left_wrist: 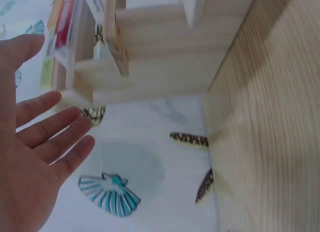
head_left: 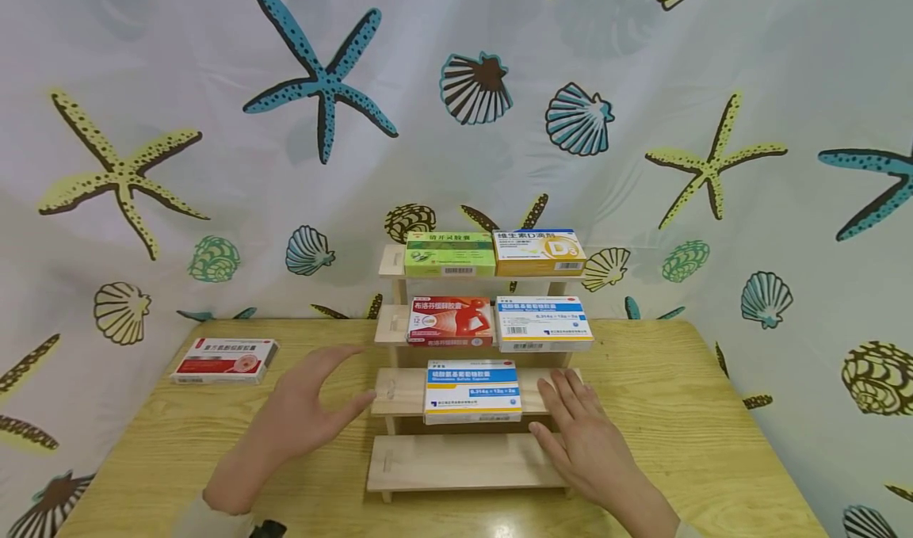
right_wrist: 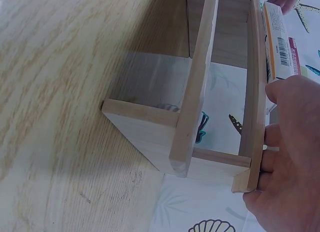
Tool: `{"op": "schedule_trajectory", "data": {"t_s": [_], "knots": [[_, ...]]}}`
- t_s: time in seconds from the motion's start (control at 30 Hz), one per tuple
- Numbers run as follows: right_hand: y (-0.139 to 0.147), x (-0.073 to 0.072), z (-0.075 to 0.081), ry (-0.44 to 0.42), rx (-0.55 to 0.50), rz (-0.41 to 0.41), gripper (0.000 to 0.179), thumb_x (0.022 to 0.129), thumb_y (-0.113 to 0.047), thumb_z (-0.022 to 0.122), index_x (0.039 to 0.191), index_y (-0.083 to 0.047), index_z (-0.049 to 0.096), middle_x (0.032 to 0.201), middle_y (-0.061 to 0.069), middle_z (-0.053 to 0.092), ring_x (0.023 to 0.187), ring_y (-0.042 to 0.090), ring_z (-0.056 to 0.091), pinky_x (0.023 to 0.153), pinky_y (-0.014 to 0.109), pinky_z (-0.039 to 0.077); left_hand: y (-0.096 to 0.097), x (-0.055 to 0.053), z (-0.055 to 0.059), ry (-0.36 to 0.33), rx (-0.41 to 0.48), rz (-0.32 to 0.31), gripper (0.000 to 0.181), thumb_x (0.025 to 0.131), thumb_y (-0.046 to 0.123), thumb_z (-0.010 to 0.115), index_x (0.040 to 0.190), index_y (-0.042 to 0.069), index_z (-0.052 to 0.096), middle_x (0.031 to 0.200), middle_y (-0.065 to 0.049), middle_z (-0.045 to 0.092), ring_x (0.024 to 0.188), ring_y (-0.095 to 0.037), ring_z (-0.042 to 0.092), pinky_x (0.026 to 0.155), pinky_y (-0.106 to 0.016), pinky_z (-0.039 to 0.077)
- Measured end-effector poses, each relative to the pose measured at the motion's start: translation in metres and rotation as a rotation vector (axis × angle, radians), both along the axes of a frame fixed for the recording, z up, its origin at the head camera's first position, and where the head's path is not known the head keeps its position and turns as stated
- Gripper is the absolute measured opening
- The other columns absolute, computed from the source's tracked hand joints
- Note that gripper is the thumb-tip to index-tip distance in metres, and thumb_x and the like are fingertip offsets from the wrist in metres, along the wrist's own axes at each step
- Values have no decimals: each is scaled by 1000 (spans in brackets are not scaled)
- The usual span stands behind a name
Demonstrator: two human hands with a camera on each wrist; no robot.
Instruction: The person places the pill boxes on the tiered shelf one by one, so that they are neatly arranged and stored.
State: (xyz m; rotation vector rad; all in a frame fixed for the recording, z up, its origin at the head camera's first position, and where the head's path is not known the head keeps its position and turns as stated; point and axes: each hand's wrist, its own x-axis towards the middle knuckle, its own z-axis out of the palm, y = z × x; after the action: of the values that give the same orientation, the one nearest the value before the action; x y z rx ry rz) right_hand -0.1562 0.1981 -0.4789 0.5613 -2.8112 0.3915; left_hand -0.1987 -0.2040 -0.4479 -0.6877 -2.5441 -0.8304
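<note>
A stepped wooden rack (head_left: 464, 463) stands on the table with medicine boxes on its upper three steps. On the third step lies a blue-and-white medicine box (head_left: 473, 392). My right hand (head_left: 588, 443) lies with straight fingers at the right end of that step; in the right wrist view its fingertips meet the step's edge beside the box (right_wrist: 277, 41). My left hand (head_left: 296, 411) is held left of the rack, thumb and fingers spread apart, holding nothing. The left wrist view shows its palm (left_wrist: 30, 167) facing the camera, near the rack's side.
A green box (head_left: 450, 254) and a yellow-and-white vitamin D box (head_left: 539, 253) sit on the top step. Below them are a red box (head_left: 451, 321) and another blue-and-white box (head_left: 544, 322). At left on the table lies a red-and-white box (head_left: 225, 360). A patterned curtain (head_left: 456, 173) hangs behind.
</note>
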Motion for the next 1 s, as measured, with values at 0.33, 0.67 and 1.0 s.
{"op": "schedule_trajectory", "data": {"t_s": [0.33, 0.67, 1.0], "knots": [[1, 1, 1, -16, -5, -4, 61, 109, -39, 56, 157, -2, 48, 164, 23, 44, 156, 42, 35, 126, 57, 32, -52, -10, -9, -9, 50, 119, 54, 93, 27, 82, 139, 6, 64, 134, -21, 69, 120, -44, 66, 90, -65, 55], [1, 1, 1, -23, -5, -5, 60, 109, -39, 54, 157, -2, 48, 164, 22, 43, 157, 41, 35, 126, 57, 33, -107, -24, -35, -110, 32, 220, 60, 96, 34, 78, 141, 0, 59, 139, -29, 62, 129, -52, 56, 99, -69, 45], [0, 0, 1, -27, -1, 0, 61, 109, -39, 55, 157, -1, 48, 164, 24, 43, 157, 43, 34, 126, 58, 32, -148, -37, -46, -219, -38, 331, 70, 99, 41, 73, 147, -5, 51, 144, -37, 54, 131, -59, 49, 100, -74, 42]]}}
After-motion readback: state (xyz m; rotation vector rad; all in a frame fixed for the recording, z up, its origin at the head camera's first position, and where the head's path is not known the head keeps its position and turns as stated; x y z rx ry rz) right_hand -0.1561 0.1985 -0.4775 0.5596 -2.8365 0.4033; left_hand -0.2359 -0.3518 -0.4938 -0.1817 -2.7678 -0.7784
